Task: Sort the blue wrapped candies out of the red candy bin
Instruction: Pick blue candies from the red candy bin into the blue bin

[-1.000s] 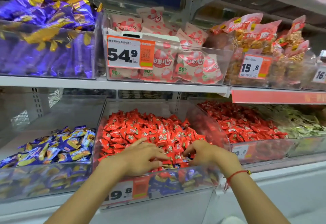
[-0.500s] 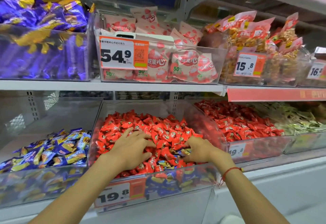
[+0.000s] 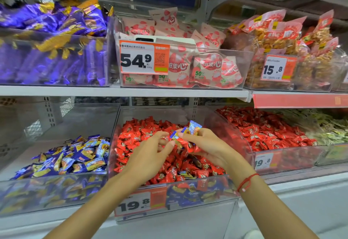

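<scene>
While both hands are hovering over the red bin (image 3: 188, 191), the right hand (image 3: 205, 144) is pinching blue candies (image 3: 194, 127) between thumb and curled fingers (image 3: 185, 135); one candy is sticking up above the knuckles, another is poking out left at the fingertips. The left hand (image 3: 150, 156) is hanging just left of them with fingers loosely bent, gripping nothing, its tips nearly touching the lower candy. Under the hands red candies (image 3: 135, 137) are filling the bin, and more blue ones are showing through its near wall. The blue bin (image 3: 56, 188) is sitting to the left on the same shelf.
</scene>
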### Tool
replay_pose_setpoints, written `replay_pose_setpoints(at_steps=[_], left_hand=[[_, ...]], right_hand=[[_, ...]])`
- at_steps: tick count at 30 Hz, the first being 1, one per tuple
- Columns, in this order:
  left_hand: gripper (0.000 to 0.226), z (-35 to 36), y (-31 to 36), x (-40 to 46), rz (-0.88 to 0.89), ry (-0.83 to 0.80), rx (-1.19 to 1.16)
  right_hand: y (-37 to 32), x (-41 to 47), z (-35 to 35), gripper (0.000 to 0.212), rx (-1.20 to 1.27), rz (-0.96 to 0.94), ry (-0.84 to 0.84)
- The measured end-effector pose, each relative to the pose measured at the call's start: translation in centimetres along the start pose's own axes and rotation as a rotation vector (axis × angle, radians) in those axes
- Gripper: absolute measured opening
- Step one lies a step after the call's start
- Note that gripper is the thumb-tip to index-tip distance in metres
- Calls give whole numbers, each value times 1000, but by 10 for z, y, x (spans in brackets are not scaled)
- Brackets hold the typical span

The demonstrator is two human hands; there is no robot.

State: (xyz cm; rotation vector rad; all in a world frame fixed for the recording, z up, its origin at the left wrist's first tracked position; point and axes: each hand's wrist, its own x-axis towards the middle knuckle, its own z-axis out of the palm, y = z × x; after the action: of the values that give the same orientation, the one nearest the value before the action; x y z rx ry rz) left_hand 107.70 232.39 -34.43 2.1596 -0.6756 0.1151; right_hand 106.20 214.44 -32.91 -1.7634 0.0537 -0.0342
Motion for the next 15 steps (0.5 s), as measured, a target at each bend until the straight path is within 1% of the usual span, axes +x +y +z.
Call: replay_pose_setpoints(at_steps=[2,4,5,7,9,10,11,13,15], left_hand=[[29,-3,-3,7,-68,33,-160],[17,-5,-6,9,-93,37,-251],[8,-6,-8,9,-93,41,-261],[10,-6,-12,9,-65,64,-209],[10,-4,-13,7,-24,68,-122],[9,-4,-13,7,-9,78,-88],[8,-4,-13,6,0,93,-66],[7,-5,-14,7,-3,120,-56],[8,-6,-12,8,-32,143,-159]], right_hand=[[-1,1,8,13,-6,15,-32],[-1,3,13,16,-58,22,-30],[-2,3,14,18,-95,25,-44],[-2,3,16,25,-187,39,-60],[-2,4,13,38,-227,64,-28],[-3,4,12,34,-217,72,-10],[-3,4,11,27,-191,74,14],[-3,6,8,20,-116,83,68],[-4,3,6,17,4,43,6]])
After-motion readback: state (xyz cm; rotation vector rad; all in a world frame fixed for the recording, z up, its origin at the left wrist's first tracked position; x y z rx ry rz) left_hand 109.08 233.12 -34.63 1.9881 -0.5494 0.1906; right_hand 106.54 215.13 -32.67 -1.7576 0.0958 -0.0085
